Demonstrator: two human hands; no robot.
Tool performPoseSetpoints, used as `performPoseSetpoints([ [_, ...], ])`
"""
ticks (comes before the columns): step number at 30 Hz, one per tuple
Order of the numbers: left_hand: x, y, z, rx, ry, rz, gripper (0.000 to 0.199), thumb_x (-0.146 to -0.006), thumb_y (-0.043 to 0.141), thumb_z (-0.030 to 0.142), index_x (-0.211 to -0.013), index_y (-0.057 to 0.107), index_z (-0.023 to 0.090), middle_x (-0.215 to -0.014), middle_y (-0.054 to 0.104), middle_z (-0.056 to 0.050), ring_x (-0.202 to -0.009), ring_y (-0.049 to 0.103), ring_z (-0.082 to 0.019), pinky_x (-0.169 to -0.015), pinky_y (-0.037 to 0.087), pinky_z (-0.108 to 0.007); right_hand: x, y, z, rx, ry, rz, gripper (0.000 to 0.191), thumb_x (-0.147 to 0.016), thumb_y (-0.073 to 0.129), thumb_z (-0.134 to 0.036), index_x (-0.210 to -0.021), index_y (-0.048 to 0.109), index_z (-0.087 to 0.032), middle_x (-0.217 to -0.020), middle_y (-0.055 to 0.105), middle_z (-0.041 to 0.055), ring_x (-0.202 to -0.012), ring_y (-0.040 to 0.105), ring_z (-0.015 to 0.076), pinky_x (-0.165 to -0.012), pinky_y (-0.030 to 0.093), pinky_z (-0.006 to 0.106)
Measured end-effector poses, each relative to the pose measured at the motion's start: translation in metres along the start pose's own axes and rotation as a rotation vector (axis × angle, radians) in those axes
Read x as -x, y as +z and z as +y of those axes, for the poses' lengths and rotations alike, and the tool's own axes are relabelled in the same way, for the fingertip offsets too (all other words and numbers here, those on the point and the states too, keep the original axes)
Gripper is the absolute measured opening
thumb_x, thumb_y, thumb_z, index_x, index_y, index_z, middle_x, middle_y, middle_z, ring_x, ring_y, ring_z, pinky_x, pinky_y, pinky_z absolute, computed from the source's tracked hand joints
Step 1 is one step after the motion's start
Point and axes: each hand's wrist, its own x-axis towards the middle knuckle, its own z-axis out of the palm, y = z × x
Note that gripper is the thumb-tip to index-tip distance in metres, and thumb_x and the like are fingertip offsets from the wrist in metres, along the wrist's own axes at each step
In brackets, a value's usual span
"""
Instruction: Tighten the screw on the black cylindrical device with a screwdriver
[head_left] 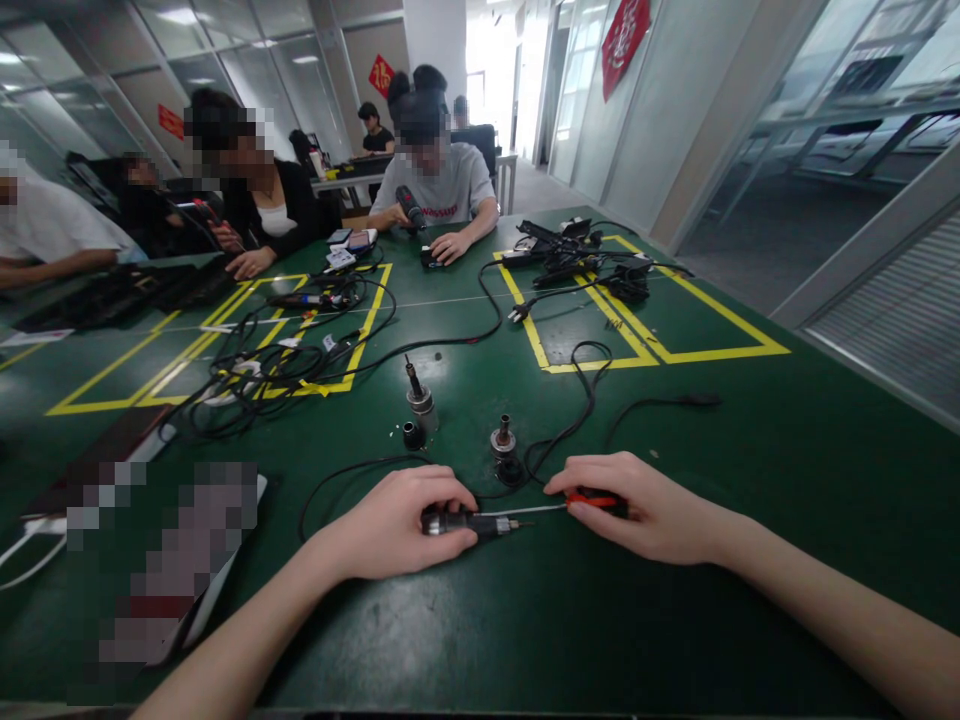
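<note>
My left hand [415, 522] is closed round a dark cylindrical tool [487, 525], whose thin metal tip points right. My right hand [637, 508] is wrapped round the red and black handle of a screwdriver [600, 502]; its long thin shaft reaches left to beside the tool. Both hands rest low over the green table [480, 640]. Just beyond them stand a metal cylinder with a dark spindle [421, 400], a small black ring-shaped part [413, 435], a shorter metal part [503, 437] and a black round cap [510, 471].
Black cables [262, 375] tangle at the left. Further back right lies a heap of black cables and parts [562, 255]. A phone [187, 560] lies near left. Across the table a person [450, 185] holds a power tool [410, 207]; other people sit at the left.
</note>
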Motion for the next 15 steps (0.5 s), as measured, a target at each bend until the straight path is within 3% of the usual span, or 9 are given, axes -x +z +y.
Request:
performPoseSetpoints([
  [4,-0.0001,0.0000,-0.0006,-0.011,-0.006,-0.003,0.014,-0.095,0.075,0.028,-0.106,0.079,0.020,-0.091,0.068,0.000,-0.082,0.064,-0.016,-0.075,0.047,-0.026,-0.0004,0.0011,0.0020,-0.014,-0.025,-0.005,0.027,-0.113,0.050,-0.026,-0.115,0.076,-0.018,-0.089,0.078,0.0064,-0.076,0.071,0.0177,-0.075,0.055,0.028],
  [15,0.0012,-0.0011,-0.0001,0.013,-0.005,-0.005,0.014,-0.096,0.074,0.029,-0.104,0.078,0.019,-0.093,0.068,-0.001,-0.083,0.064,-0.016,-0.075,0.047,-0.026,0.0017,0.0015,0.0022,-0.026,-0.074,0.018,0.019,-0.102,0.068,-0.019,-0.120,0.075,-0.020,-0.105,0.073,0.0081,-0.086,0.073,0.0184,-0.076,0.055,0.028],
])
